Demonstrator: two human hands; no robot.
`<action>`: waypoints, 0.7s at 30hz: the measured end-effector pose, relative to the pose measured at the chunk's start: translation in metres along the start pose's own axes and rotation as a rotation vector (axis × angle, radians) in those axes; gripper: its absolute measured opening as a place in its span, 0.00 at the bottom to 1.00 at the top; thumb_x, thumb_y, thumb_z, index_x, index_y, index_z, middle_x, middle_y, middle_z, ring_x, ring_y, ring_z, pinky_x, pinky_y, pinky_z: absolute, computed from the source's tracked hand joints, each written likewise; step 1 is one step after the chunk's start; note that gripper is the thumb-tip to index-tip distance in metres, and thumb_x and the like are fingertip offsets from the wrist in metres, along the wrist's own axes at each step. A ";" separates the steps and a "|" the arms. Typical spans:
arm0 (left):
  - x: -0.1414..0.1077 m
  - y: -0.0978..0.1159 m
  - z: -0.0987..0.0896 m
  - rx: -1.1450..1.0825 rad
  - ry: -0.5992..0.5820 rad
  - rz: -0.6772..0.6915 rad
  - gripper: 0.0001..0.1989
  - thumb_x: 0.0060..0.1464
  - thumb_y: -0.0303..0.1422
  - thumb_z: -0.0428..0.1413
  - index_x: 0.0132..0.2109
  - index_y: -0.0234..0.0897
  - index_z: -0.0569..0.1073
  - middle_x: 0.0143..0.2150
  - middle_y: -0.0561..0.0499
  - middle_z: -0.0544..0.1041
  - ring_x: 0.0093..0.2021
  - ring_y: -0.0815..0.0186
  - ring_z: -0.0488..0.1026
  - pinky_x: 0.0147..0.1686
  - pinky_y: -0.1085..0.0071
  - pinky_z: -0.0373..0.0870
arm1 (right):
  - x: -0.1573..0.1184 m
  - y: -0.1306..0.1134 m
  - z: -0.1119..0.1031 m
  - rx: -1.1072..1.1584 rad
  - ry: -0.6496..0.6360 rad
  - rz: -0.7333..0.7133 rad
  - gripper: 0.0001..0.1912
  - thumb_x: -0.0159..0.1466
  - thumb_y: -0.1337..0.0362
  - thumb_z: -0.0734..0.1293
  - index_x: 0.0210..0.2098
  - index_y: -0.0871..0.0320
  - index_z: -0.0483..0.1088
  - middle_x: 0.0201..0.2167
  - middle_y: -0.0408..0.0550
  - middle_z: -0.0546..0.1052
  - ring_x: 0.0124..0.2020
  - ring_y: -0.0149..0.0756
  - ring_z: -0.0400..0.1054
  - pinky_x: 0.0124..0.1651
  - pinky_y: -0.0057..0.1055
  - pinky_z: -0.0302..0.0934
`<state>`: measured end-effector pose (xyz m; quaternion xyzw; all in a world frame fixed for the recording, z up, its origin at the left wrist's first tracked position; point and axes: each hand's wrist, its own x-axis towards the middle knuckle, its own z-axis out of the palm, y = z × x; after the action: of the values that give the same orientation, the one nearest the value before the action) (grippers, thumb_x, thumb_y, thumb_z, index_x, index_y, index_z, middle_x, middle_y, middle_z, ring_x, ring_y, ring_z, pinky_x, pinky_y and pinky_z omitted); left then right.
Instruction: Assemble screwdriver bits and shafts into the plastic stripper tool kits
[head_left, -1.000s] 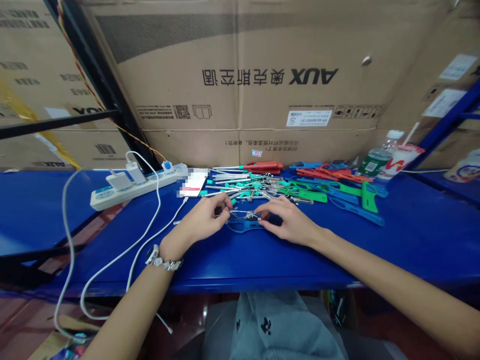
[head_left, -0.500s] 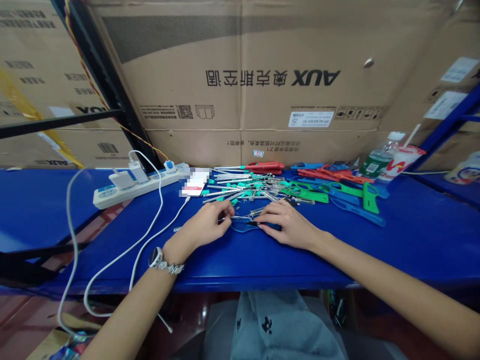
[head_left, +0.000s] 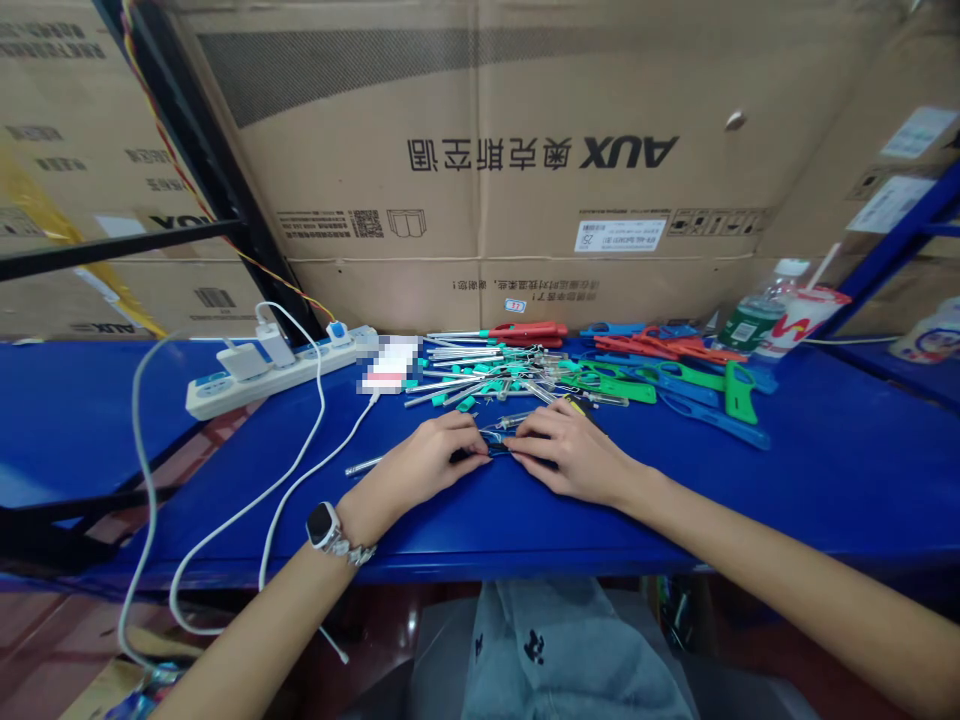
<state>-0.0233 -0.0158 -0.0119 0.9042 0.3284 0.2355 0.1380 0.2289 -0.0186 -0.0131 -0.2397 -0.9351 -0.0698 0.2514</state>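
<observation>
Behind the front edge of the tabletop (head_left: 637, 540), left hand (head_left: 429, 462) and right hand (head_left: 581, 452) pinch thin wires (head_left: 493, 437), nearly meeting; metal rods (head_left: 459, 354) lie toward the back edge.

Left hand (head_left: 439, 458), right hand (head_left: 574, 452) at thin strand (head_left: 492, 434), perhaps wire; metal rods (head_left: 459, 384) beyond.

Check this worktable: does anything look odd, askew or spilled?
The big cardboard box behind looks odd: its printing is upside down. Metal rods lie crisscrossed in a jumbled heap, and a white cable droops over the table's front edge. No spill shows. Parts between the left hand and right hand are too small to judge.
</observation>
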 end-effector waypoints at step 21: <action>-0.001 0.006 0.005 0.176 0.086 0.137 0.10 0.68 0.34 0.54 0.53 0.38 0.75 0.48 0.45 0.73 0.49 0.58 0.72 0.49 0.57 0.75 | -0.003 0.011 0.001 0.019 -0.102 -0.008 0.17 0.75 0.62 0.58 0.55 0.59 0.74 0.39 0.54 0.75 0.39 0.40 0.69 0.41 0.38 0.66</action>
<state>-0.0180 -0.0212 -0.0137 0.9222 0.2911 0.2530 0.0275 0.2358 -0.0102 -0.0157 -0.2366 -0.9483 -0.0497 0.2056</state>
